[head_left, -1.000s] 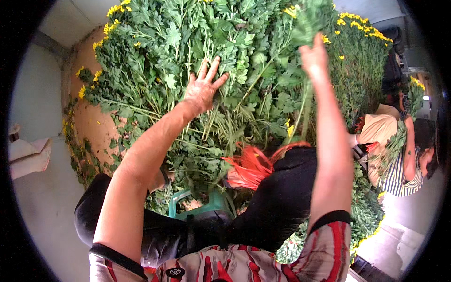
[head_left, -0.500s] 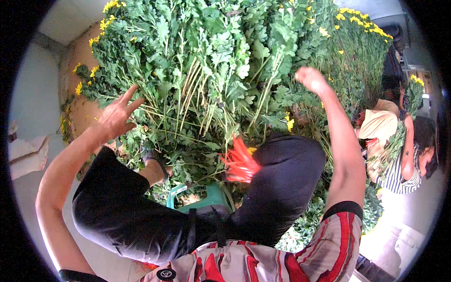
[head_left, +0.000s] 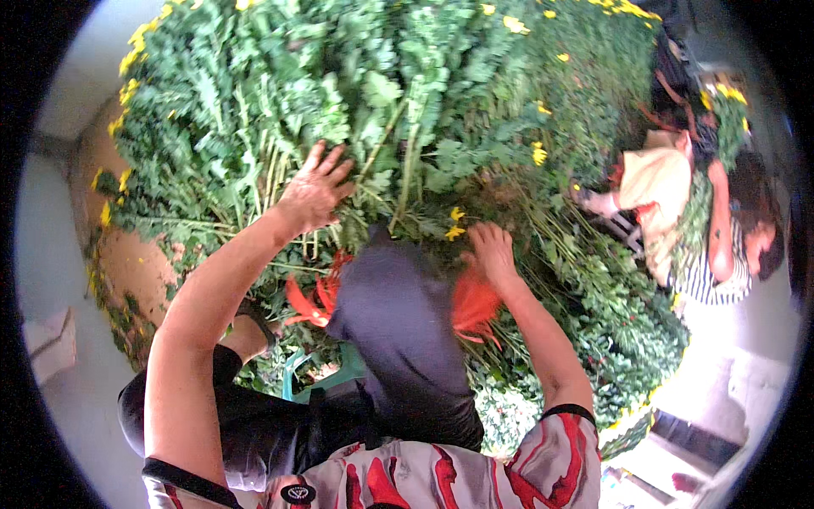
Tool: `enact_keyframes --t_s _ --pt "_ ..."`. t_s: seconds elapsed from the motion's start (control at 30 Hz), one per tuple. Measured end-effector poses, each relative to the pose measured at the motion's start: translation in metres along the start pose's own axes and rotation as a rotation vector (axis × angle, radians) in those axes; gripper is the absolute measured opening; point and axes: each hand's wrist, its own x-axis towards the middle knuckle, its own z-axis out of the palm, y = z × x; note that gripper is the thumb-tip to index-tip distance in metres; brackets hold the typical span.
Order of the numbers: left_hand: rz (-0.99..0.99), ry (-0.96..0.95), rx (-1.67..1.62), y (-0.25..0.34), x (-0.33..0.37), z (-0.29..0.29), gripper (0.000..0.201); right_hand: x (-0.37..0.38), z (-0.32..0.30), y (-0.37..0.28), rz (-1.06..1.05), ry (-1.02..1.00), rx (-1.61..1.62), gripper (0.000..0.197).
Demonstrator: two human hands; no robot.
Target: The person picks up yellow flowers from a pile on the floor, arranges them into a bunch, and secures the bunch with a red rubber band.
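A large heap of yellow-flowered cut stems with green leaves (head_left: pixel 280 93), resembling chrysanthemums, lies before me. My left hand (head_left: pixel 315 191) rests on the bare lower stems left of my raised knee, fingers spread, gripping nothing visible. Just beyond the knee's right side is my right hand (head_left: pixel 492 250), its fingers stretched toward two yellow blooms (head_left: pixel 455 223) and apart from each other. Red strips (head_left: pixel 476 307) hang beside the knee below that hand. More red strips (head_left: pixel 312 299) show on the knee's other side. What joins the two bunches is hidden.
Beneath me is a green plastic stool (head_left: pixel 348 365). At the right, another person in a striped top (head_left: pixel 721 271) holds a bunch of yellow-flowered stems (head_left: pixel 725 127). More leafy stems (head_left: pixel 627 339) lie along my right side. A wall (head_left: pixel 51 220) stands at the left.
My left hand has moved right onto the stems. The right hand has come down and left from above the heap, its fist unfolding. My raised knee has shifted left, and the whole view has shifted.
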Motion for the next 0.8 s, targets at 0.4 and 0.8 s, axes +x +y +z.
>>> enact_keyframes --t_s 0.4,0.8 --pt "-0.010 0.011 0.065 0.019 -0.020 -0.023 0.067 -0.007 0.129 -0.050 0.013 -0.005 0.110 0.026" --pt "0.038 0.121 -0.129 0.022 -0.025 -0.041 0.058 -0.222 -0.271 0.202 0.311 0.344 -0.574 0.041"
